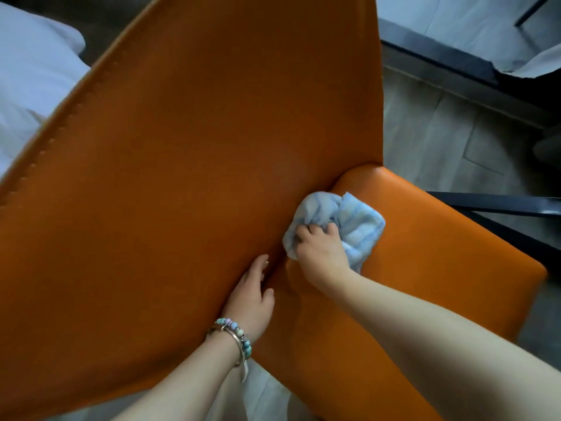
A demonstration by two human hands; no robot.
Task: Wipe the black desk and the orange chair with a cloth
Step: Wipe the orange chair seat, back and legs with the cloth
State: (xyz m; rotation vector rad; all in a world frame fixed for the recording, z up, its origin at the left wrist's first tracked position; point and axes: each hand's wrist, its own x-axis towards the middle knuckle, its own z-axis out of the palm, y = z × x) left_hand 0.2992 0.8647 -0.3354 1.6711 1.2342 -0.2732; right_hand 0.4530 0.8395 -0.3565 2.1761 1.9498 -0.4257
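The orange chair (188,153) fills most of the view, its tall backrest seen from the side and its seat (425,244) at the lower right. A bunched light blue cloth (349,217) lies where backrest and seat meet. My right hand (318,247) grips the cloth and presses it against the chair. My left hand (252,299), with bead bracelets on the wrist, rests with straight fingers on the edge of the backrest beside it. The black desk is only partly visible as dark bars (498,205) at the right.
White bedding (33,74) lies at the upper left. A dark frame with white fabric (455,28) runs along the upper right. Grey wood-look floor (440,138) shows to the right of the chair.
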